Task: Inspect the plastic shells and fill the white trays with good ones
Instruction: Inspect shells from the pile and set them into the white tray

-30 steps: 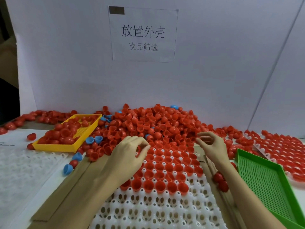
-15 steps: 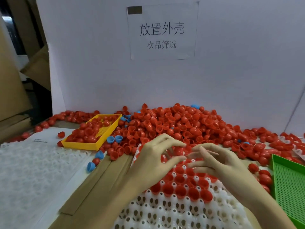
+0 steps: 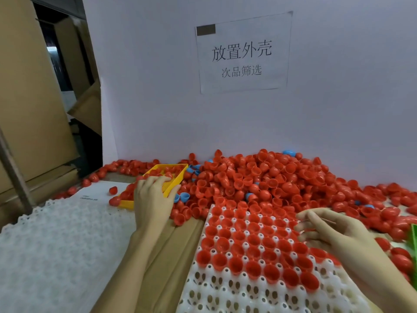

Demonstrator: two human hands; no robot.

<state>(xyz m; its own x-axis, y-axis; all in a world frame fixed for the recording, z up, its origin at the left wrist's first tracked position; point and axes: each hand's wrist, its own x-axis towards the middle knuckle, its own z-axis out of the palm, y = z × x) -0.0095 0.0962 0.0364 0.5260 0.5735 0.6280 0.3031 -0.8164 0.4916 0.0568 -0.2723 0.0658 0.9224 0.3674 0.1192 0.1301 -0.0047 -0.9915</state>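
Our left hand is out at about 10 o'clock, reaching over the near corner of the yellow basket, fingers bent down into it among the red shells sitting inside; we honestly can't tell whether it's pinching one or just touching them, since the fingertips are hidden. Our right hand is over at 3 o'clock, hovering above the right edge of the white tray, fingers loosely curled and spread with nothing held that we can see. That tray sits at 6 o'clock right in front of us, its far rows packed with red shells sitting mouth-up in the cups, while the near rows are bare white cups with holes. Behind it, from 12 to 2 o'clock, there's the big loose pile of red shells heaped against the white backboard, with a few blue shells mixed in, mostly just beside the basket. Another stack of white trays lies at 8 o'clock, holding no shells, with strips of brown cardboard between it and the tray we're filling. A sliver of green basket pokes in at the right edge. Up at 12 o'clock a paper sign with printed characters is stuck on the backboard, and cardboard boxes stand off at 10 o'clock.
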